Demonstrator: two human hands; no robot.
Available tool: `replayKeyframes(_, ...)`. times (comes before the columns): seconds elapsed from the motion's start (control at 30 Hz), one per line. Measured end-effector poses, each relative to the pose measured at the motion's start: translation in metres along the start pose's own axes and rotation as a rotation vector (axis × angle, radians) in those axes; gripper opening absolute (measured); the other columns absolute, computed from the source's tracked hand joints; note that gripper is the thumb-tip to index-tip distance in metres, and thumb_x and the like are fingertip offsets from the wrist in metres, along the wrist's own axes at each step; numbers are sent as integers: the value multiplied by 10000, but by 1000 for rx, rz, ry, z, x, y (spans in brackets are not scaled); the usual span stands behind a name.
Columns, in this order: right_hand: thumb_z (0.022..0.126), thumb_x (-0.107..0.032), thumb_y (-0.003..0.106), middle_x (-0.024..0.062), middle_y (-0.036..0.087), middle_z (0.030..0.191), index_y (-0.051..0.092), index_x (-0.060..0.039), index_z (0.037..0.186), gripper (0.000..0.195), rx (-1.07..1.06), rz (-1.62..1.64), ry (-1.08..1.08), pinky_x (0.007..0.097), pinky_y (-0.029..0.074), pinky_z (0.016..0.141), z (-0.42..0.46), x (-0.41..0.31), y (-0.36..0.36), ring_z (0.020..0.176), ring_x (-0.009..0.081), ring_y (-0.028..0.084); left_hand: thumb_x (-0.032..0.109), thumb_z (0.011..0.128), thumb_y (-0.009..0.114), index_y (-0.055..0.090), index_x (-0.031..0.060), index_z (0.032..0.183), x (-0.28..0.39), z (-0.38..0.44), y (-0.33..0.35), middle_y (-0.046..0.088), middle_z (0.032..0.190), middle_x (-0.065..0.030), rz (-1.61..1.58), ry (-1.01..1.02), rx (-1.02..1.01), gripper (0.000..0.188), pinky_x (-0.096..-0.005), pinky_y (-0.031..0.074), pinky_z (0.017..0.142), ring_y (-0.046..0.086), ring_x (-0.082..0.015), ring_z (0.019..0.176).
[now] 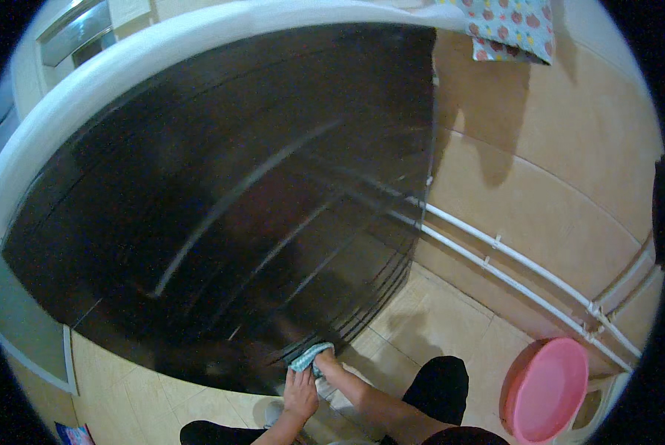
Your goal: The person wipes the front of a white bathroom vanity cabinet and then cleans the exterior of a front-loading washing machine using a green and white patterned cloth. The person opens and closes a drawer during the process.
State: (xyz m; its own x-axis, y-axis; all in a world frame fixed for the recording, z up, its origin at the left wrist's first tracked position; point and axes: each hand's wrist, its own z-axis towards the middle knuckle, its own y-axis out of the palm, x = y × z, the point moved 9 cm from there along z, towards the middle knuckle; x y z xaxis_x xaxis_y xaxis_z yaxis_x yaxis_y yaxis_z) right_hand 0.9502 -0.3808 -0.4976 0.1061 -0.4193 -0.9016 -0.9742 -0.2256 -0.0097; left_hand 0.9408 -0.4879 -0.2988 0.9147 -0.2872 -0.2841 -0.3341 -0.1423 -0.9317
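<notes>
A folded light-blue patterned cloth (310,357) lies against the lower edge of a large dark, glossy panel (243,194). My right hand (325,362) grips the cloth from its right side, with part of the fingers hidden. Just below, my left hand (300,394) has its fingers stretched out together, their tips at the cloth's lower edge. Whether these fingers hold the cloth or only touch it is not clear. Pale streaks of reflected light cross the panel, and a thick white rim (160,53) runs along its top.
A pink plastic basin (549,389) stands at lower right. Two white pipes (510,264) run along the tan wall (538,189). A fruit-patterned cloth (510,25) hangs over the rim's far end. My knees, in black, flank my arms above the beige tile floor (449,306).
</notes>
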Motion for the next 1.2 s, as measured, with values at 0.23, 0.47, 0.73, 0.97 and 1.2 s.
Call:
replayKeyframes(0.23, 845, -165, 423, 356, 151, 1402, 109, 142, 1356, 674, 293, -224, -339, 391, 153, 1106, -141, -241, -64, 1325, 440, 162, 144, 730, 575, 504, -26, 1188, -35, -20, -121, 484, 1245, -152, -420, -65, 542, 494, -485, 263, 1027, 430, -322, 1166)
replayKeyframes(0.47, 868, -274, 489, 412, 83, 1372, 162, 126, 1357, 711, 507, -485, -990, 536, 138, 1064, -212, -358, -43, 1283, 541, 123, 153, 705, 618, 488, -41, 1183, -74, -67, -215, 472, 1212, -160, -365, -157, 876, 532, -477, 320, 948, 443, -321, 1124)
replayKeyframes(0.73, 864, -281, 493, 378, 115, 1390, 230, 50, 1376, 664, 695, -593, -1325, 577, 149, 1048, -245, -428, -25, 1296, 533, 115, 132, 736, 636, 540, -37, 1105, -105, -102, -276, 523, 1131, -133, -259, -73, 1050, 417, -389, 416, 798, 512, -282, 1024)
replayKeyframes(0.97, 772, -287, 566, 261, 370, 1266, 456, -100, 1297, 568, 520, -869, -1731, 613, 278, 962, -253, -389, 24, 1204, 483, 322, 117, 733, 650, 555, 6, 884, -122, -122, -273, 532, 889, -148, -433, -156, 1029, 211, -380, 428, 624, 540, -292, 738)
replayKeyframes(1.2, 779, -312, 579, 250, 368, 1277, 478, -148, 1273, 530, 563, -778, -1791, 632, 281, 953, -261, -424, 15, 1170, 479, 356, 145, 729, 654, 536, -5, 1057, -133, -123, -285, 518, 1007, -183, -530, -156, 1113, 379, -401, 442, 742, 524, -339, 869)
